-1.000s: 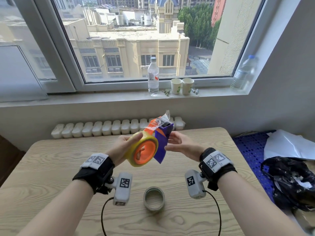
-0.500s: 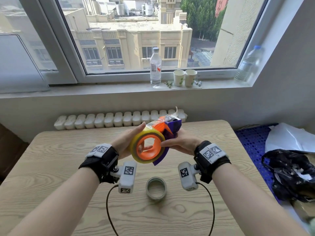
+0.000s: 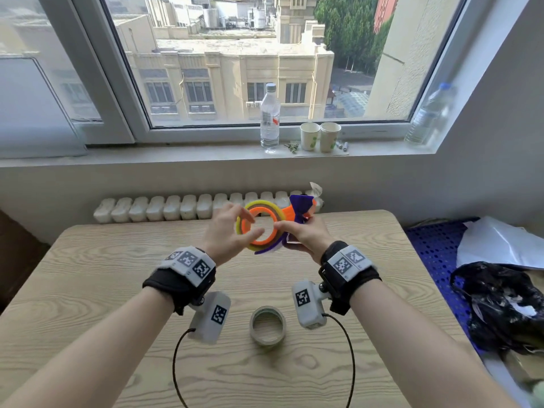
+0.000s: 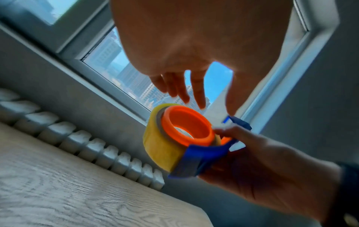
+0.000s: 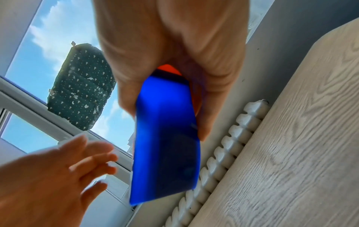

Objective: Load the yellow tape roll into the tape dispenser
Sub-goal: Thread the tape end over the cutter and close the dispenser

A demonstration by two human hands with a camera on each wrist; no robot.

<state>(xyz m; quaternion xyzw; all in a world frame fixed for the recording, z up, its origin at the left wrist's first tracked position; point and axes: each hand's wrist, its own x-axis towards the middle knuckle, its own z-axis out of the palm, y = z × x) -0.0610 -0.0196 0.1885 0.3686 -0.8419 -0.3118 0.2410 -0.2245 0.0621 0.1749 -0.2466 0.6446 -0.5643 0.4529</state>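
The yellow tape roll (image 3: 242, 214) sits around the orange hub (image 3: 266, 240) of the purple-blue tape dispenser (image 3: 300, 205), held in the air above the far part of the table. My right hand (image 3: 298, 234) grips the dispenser by its body, with the thumb on the hub's rim. In the right wrist view the blue dispenser body (image 5: 167, 145) fills the middle under my right hand (image 5: 170, 53). My left hand (image 3: 235, 228) hovers with straight, spread fingers at the roll's near side. In the left wrist view those fingers (image 4: 198, 92) point down just above the yellow roll (image 4: 161, 147) and orange hub (image 4: 186, 127); contact is unclear.
A grey, nearly spent tape roll (image 3: 268, 325) lies on the wooden table (image 3: 88, 290) between my wrists. A white radiator (image 3: 164, 206) runs behind the table. The sill holds a water bottle (image 3: 269, 119) and two paper cups (image 3: 319, 136). A black bag (image 3: 500, 304) lies at the right.
My left hand has let go of the yellow roll and opened. The dispenser with the roll has turned flatter and moved slightly up and away in my right hand.
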